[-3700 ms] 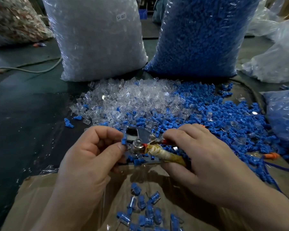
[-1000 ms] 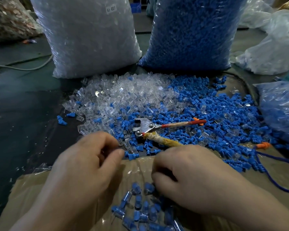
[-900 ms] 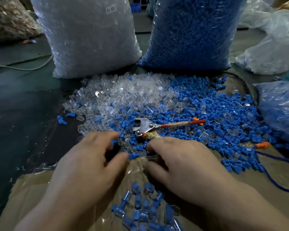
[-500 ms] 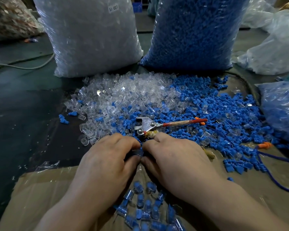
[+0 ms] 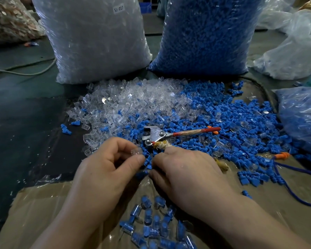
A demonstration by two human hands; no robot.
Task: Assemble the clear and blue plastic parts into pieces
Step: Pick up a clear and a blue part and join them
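Writing: white sticker reading "SJ 017", high on the clear-parts bag.
Surface: dark green surface; brown cardboard under clear film at the near edge; one grey cable far left.
Large bags: two, upright, side by side; clear-parts bag left, blue-parts bag right.
Smaller bag: one, holding blue parts, the side bag at right.
Loose parts: clear pile and blue pile, touching and mixed where they meet; too many to count.
Tool: one pair of pliers, red handle, lying on the blue pile.
Finished: assembled pieces, over a dozen, on the cardboard between the wrists.
Left hand: thumb and fingers pinch one clear part at the piles' near edge.
Right hand: fingers curled down into the blue pile; whether it grips anything cannot be told.
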